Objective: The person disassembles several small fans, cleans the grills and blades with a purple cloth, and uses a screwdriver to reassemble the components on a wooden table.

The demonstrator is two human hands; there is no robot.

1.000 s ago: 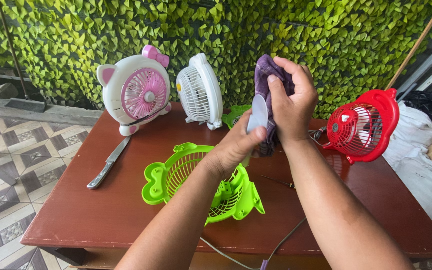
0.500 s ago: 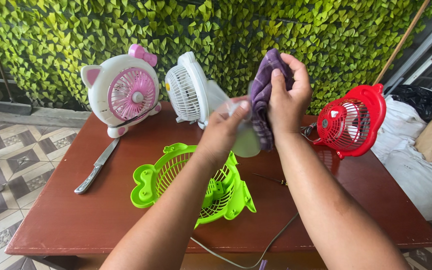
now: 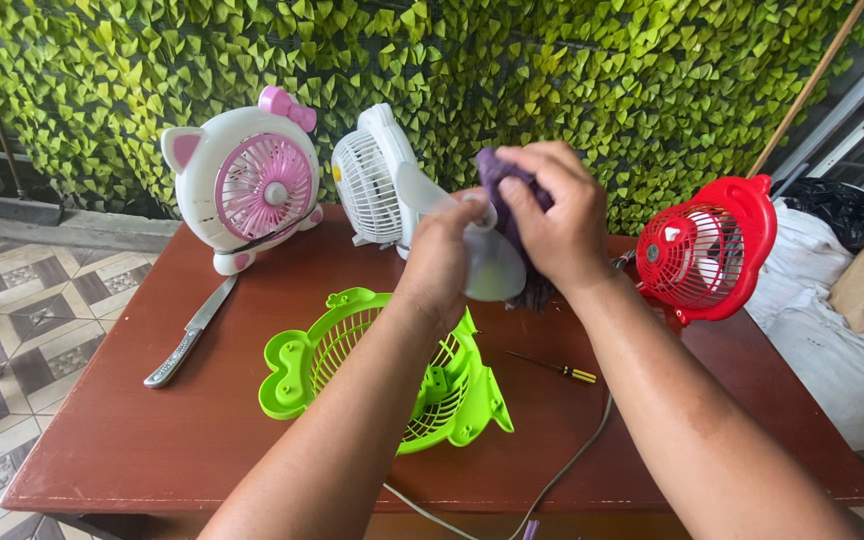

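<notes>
Purple cloth (image 3: 500, 178) bunched in right hand (image 3: 550, 215), pressed against pale translucent plastic fan blade (image 3: 482, 250) gripped by left hand (image 3: 444, 255), both held above middle of reddish-brown wooden table (image 3: 132, 440). Lime-green plastic fan housing (image 3: 382, 365) with ribbed grille lying flat just below. Far left, white-and-pink cat-eared fan (image 3: 247, 185) upright; beside it, white fan (image 3: 372, 185). Right, glossy red fan (image 3: 707, 245). Steel knife (image 3: 190, 332) near left edge; thin yellow-handled screwdriver (image 3: 554, 367) right of green housing.
</notes>
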